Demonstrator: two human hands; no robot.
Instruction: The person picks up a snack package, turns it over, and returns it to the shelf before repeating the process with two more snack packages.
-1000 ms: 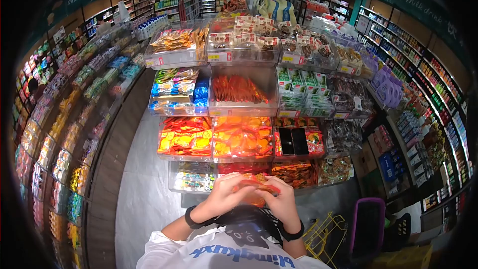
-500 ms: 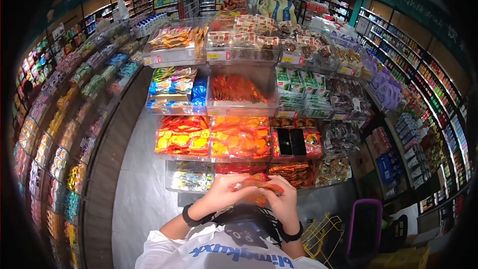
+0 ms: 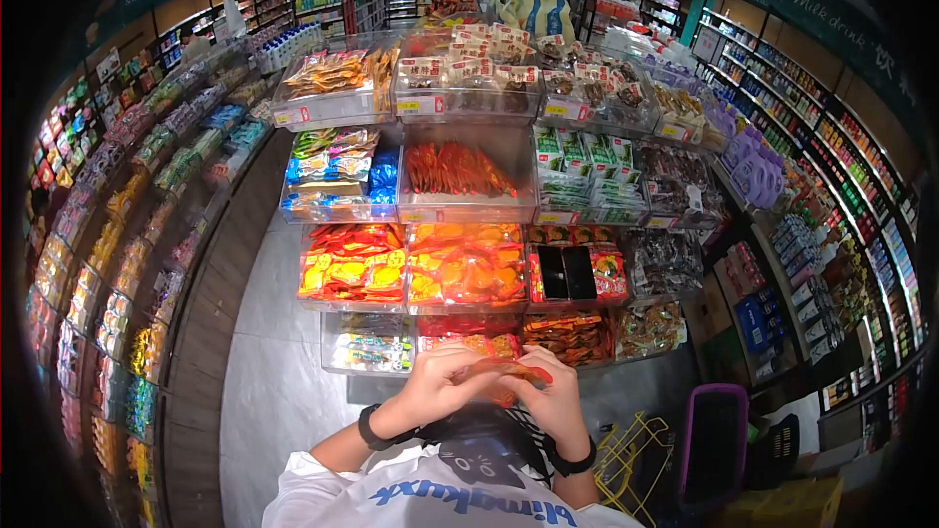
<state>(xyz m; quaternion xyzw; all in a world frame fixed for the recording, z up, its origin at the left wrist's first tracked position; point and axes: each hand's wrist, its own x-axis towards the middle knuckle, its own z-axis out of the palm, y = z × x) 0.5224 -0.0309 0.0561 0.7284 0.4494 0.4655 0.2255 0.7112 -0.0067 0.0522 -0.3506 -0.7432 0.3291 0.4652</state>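
Close to my body, in front of the lowest row of bins, I hold a red snack packet [image 3: 534, 373] with both hands. My left hand [image 3: 437, 386] pinches its left end, and my right hand [image 3: 551, 403] grips the right end between thumb and fingers. The packet is seen nearly edge-on, so its print cannot be read. Just beyond my fingers is a bin of red packets [image 3: 469, 344]. Above that are bins of orange packets [image 3: 467, 266] and red-and-yellow packets [image 3: 352, 266].
Two dark phone-like slabs [image 3: 566, 274] lie on red packets in a bin. Higher tiers hold dark red packets [image 3: 458, 171] and green-white packets [image 3: 587, 171]. A yellow wire basket [image 3: 631, 464] and a purple-framed panel [image 3: 714, 445] stand low right. Shelves [image 3: 201, 264] line the left aisle.
The view has shifted slightly, so the bins sit a little further left and up. Both hands keep hold of the red packet, which now looks flatter and more edge-on.
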